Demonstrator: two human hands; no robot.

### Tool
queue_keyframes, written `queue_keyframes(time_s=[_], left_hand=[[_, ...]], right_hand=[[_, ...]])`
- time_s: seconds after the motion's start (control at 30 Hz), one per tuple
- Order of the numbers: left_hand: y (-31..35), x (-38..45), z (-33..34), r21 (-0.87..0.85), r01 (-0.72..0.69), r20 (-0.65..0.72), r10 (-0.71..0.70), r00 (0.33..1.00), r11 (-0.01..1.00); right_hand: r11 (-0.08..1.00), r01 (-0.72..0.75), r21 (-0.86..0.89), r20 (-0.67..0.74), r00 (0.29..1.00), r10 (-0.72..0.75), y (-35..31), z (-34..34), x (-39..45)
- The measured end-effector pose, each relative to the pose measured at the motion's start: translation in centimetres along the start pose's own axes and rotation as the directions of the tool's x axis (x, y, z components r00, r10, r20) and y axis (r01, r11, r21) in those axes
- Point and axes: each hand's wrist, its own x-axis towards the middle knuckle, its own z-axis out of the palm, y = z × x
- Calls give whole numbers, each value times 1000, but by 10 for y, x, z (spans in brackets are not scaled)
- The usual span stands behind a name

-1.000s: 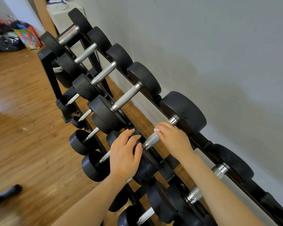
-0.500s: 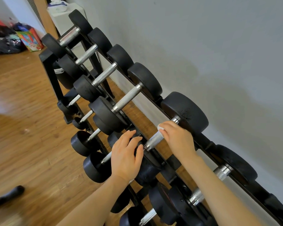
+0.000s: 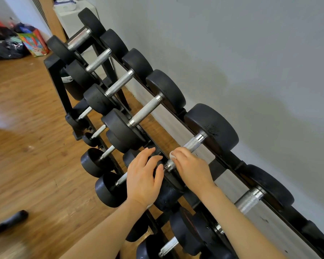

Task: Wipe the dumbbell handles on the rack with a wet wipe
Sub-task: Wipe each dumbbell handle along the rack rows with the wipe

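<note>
Right hand grips wet wipe around dumbbell handle, mid-wipe; left hand flat, steadying weight head. Next: neighbouring handle.

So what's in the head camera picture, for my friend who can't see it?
A person's right hand wipes a silver dumbbell handle on a black rack with a white wipe. Their left hand rests flat on that dumbbell's near black weight. More dumbbells line the rack beside a grey wall.

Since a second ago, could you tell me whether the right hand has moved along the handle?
Yes: the right hand slid down the handle, away from the wall-side weight head.
</note>
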Motion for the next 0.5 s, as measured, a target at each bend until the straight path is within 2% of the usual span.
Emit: queue_keyframes(time_s=[0.07, 0.17, 0.23, 0.3, 0.37, 0.43, 0.5], left_hand=[[0, 0, 0, 0, 0, -3, 0, 1000, 1000], [1, 0, 0, -6, -3, -4, 3, 1000, 1000], [1, 0, 0, -4, -2, -4, 2, 1000, 1000], [1, 0, -1, -4, 1, -2, -1, 1000, 1000], [1, 0, -1, -3, 3, 0, -3, 1000, 1000], [1, 0, -1, -2, 6, 5, -6, 1000, 1000], [1, 0, -1, -3, 8, 6, -8, 1000, 1000]], right_hand=[[999, -49, 16, -42, 998, 49, 8, -4, 2], [988, -135, 73, -181, 972, 147, 19, -7, 1], [995, -68, 67, -206, 975, 81, 14, 1, -6], [997, 81, 8, -151, 985, -79, 7, 12, -16], [991, 131, -32, -138, 981, -134, 10, 13, -20], [999, 46, 6, -235, 971, -43, 19, 8, -18], [989, -72, 128, -326, 939, 110, 24, 5, -15]])
